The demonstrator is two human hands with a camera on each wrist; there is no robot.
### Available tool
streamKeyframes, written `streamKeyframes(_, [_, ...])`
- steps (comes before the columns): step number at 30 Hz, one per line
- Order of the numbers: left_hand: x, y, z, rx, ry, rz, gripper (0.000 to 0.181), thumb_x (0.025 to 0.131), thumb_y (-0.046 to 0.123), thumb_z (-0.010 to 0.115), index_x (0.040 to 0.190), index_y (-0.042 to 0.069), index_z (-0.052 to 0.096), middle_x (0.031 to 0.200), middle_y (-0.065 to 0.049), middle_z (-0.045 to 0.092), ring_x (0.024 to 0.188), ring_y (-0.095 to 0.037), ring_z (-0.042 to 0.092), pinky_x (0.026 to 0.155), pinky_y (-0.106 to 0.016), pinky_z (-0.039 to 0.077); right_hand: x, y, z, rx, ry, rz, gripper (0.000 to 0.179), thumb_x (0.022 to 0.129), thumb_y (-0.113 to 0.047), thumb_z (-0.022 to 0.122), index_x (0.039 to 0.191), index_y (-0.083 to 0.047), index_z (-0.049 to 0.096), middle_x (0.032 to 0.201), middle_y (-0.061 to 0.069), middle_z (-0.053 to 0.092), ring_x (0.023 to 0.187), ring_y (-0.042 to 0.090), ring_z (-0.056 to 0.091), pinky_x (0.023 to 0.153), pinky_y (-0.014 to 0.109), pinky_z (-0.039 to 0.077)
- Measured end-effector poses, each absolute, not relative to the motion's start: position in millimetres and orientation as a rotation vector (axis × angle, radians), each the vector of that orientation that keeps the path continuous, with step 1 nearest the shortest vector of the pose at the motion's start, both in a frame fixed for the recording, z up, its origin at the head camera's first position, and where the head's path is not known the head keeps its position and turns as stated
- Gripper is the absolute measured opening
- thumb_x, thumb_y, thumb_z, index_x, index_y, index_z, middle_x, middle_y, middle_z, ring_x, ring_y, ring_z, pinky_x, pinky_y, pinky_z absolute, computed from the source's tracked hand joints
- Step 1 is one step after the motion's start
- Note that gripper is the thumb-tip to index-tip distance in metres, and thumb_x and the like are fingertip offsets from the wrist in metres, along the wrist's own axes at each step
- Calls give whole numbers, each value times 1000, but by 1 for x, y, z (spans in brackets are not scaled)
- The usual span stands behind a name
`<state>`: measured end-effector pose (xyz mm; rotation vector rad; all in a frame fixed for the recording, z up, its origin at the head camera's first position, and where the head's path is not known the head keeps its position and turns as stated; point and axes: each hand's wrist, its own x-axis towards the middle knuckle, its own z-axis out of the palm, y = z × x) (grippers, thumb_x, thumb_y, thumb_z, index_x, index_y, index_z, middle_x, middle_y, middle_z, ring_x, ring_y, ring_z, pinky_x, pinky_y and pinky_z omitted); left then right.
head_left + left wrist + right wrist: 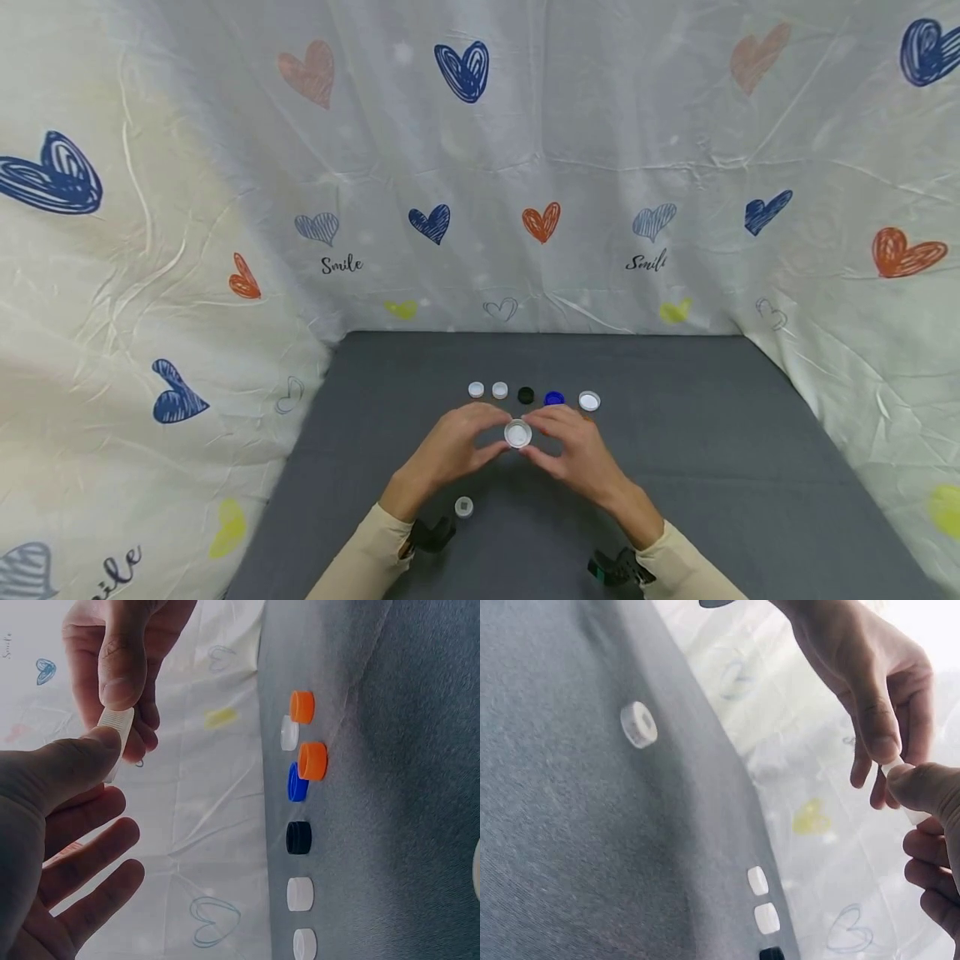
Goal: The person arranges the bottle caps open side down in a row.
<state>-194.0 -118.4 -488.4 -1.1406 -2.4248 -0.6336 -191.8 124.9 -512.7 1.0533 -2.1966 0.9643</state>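
A white ridged bottle cap (pixel 517 433) is held up between both hands, its open side facing the head camera. My left hand (pixel 457 442) pinches one edge with thumb and fingers; in the left wrist view its other fingers spread loosely. The opposite edge is pinched by my right hand (pixel 572 450). In the left wrist view, two orange caps (pixel 302 707) (pixel 313 761) lie on the table below; the right hand hides them in the head view. Near the left wrist sits another white ridged cap (pixel 464 507).
Across the grey table (pixel 712 467) runs a row: two white caps (pixel 476 389) (pixel 499 389), a black cap (pixel 526 395), a blue cap (pixel 554 398) and a wider white cap (pixel 589 401). A heart-printed sheet (pixel 540 167) hangs behind and along the sides.
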Motion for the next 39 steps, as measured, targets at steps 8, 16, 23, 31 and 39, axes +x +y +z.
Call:
streamKeyframes(8, [-177,-120,-494,-1153,-2397,-694,38,83,24,85,116,12,73,113,1,74,107,-11,67,95,-28,55,-179,124,-523,1056,-2187,1018,44,77,-24,88,117,-13,73,115,-4,70,108,12,64,99,17,46])
streamKeyframes(16, [-168,-118,-506,-1130,-2395,-734,39,82,22,85,117,11,73,114,2,73,108,-10,67,94,-27,55,-171,124,-531,1063,-2148,1025,45,75,-20,89,116,-12,74,114,-2,71,105,13,64,96,15,45])
streamKeyframes(23, [-167,-116,-514,-1120,-2279,-684,46,80,20,87,121,9,71,121,-1,72,112,-14,67,96,-29,54,-170,124,-532,1041,-2127,1044,43,76,-19,89,115,-12,74,113,-1,71,104,15,65,94,18,47])
streamKeyframes(31, [-166,-115,-516,-1144,-2140,-718,47,78,15,88,121,7,71,123,-5,71,113,-18,67,99,-33,53,-165,126,-528,974,-2190,1151,37,81,-22,85,116,-18,73,113,-6,71,106,11,66,92,17,49])
streamKeyframes(39, [-165,-113,-517,-1136,-2075,-806,37,84,12,82,119,10,73,115,-5,74,106,-16,69,94,-31,55,-160,126,-525,942,-2323,1272,23,92,-28,75,115,-26,73,112,-13,70,102,5,66,86,26,54])
